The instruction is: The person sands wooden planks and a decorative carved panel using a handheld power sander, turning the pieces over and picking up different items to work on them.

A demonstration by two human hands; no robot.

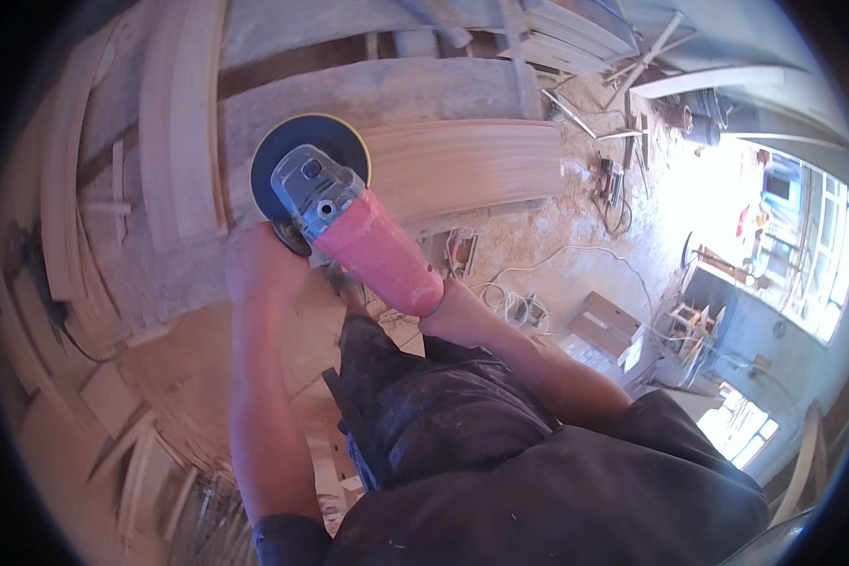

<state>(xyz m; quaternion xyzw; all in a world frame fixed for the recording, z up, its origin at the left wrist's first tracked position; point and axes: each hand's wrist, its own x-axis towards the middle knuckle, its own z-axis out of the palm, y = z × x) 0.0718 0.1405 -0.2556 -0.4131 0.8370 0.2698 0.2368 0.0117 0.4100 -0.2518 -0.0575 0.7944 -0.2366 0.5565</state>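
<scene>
An angle sander (379,253) with a pink-red body and grey metal head is held in front of me, tilted toward the upper left. Its round dark disc (351,146) has a yellow rim and overlaps the left end of a long wooden board (481,165). Whether the disc touches the wood, I cannot tell. My left hand (268,262) is closed on the black side handle (291,238) by the head. My right hand (464,317) wraps round the rear end of the body; its fingers are partly hidden.
Under the board is a dusty workbench (283,90). More long boards (181,113) lie at the left. On the right, a white cord (590,250) runs across the dusty floor near a wooden box-like piece (606,325). Bright windows (816,255) stand at the far right.
</scene>
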